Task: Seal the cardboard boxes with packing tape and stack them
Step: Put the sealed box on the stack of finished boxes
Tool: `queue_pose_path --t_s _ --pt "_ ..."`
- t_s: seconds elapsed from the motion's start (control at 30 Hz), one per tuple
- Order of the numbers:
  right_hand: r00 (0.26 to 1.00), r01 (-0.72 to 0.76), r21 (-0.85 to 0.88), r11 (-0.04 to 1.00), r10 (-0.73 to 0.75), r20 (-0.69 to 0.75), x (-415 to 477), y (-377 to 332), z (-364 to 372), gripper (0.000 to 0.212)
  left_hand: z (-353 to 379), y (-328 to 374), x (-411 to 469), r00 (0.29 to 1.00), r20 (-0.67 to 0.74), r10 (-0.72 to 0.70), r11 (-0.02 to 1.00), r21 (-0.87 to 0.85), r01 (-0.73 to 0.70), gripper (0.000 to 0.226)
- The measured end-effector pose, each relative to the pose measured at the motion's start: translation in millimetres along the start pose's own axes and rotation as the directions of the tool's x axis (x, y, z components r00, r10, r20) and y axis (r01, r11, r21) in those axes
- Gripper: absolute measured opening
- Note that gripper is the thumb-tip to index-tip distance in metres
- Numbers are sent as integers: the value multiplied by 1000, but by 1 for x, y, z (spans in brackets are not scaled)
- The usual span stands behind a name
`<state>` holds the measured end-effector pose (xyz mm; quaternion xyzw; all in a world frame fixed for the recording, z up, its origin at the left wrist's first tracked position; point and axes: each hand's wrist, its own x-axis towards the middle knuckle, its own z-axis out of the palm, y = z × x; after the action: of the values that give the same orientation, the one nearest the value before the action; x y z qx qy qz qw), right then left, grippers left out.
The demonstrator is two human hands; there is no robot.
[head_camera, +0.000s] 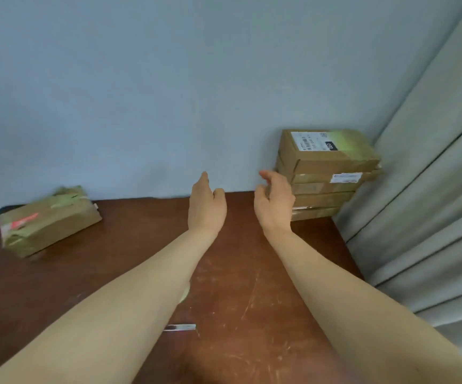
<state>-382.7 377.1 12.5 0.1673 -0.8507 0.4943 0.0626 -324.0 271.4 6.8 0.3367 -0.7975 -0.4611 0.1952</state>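
Head view. Operator: where is the stack of boxes (326,176), and why there?

Inspector: Far right corner of the desk (252,273), against the wall (141,92), probably for support. Just beside its left face is the right hand (274,202), with the left hand (206,206) near. Fingers loose, holding nothing. One box (48,221) lies far left.

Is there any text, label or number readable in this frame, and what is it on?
White label on the top box of the stack: a black patch seems to read "050", but I am not certain; the rest is too small to read.
Side label on the second box: blurred, unreadable.
Red print on the lone box at left: blurred, unreadable.
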Motion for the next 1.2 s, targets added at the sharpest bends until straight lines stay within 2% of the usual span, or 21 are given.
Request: queue_pose_path --t_s 0.13,0.23,0.33,0.5,0.73,0.9,1.0,1.07,1.2 --pt "970 -90 49 995 76 231 -53 -40 75 29 -80 -60 -8 997 -55 -48 999 22 49 52" --pt "912 -59 20 998 46 408 -90 -67 120 26 -130 -107 -10 985 -121 -124 991 40 130 50" --pt "854 -56 9 998 43 519 -108 -80 146 25 -161 -138 -12 967 -143 -213 976 16 217 49" --pt "791 -90 -25 996 87 606 -111 -83 184 26 -198 -167 -24 913 -239 -331 941 -13 338 49" --pt "686 -185 32 982 106 720 -130 -99 244 25 -257 -217 -27 819 -373 -437 880 10 474 48" --pt "678 -219 -19 975 166 716 -126 -111 276 29 -294 -253 -4 762 -427 -487 858 -71 509 47" --pt "701 -266 -52 963 230 675 -116 -124 307 36 -318 -282 20 762 -385 -521 844 -99 527 59" --pt "715 -285 -108 952 286 638 -111 -131 333 45 -333 -299 36 804 -288 -521 848 -60 527 77" --pt "716 -360 -125 925 359 598 -104 -148 380 81 -358 -323 67 869 -39 -493 869 17 494 109"
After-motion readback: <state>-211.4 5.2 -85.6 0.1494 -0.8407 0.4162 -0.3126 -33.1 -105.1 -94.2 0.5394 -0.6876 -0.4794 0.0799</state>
